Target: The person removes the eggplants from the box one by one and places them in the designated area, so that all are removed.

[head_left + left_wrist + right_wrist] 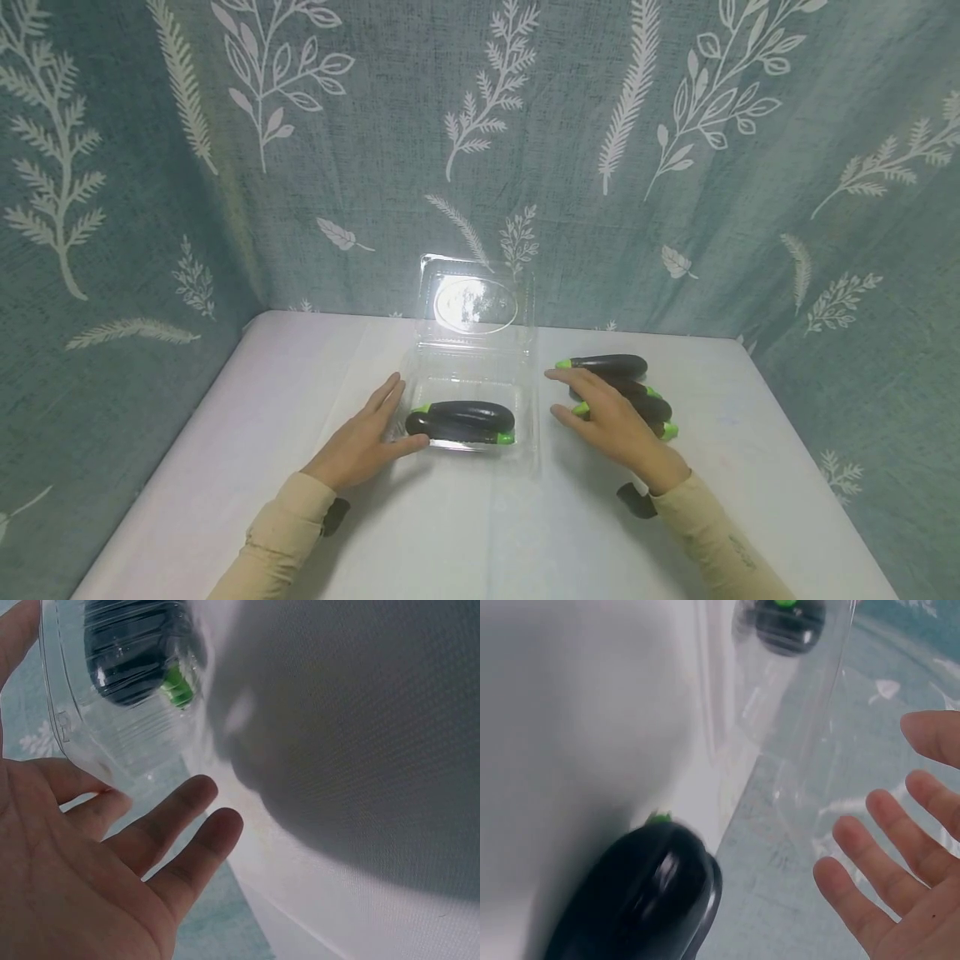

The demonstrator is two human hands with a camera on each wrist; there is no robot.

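Some eggplants [651, 407] partly behind right hand [617, 427]

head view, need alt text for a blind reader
Two dark eggplants lie in an open clear plastic container, with a person's left hand beside it and right hand near more eggplants on a white table.

Somewhere curtained off, much like a small booth — whether within a home, workshop or studio cannot be told. Teal, leaf-patterned cloth [405, 158] hangs behind the white desk [540, 542] and along its left and right — walling three sides.
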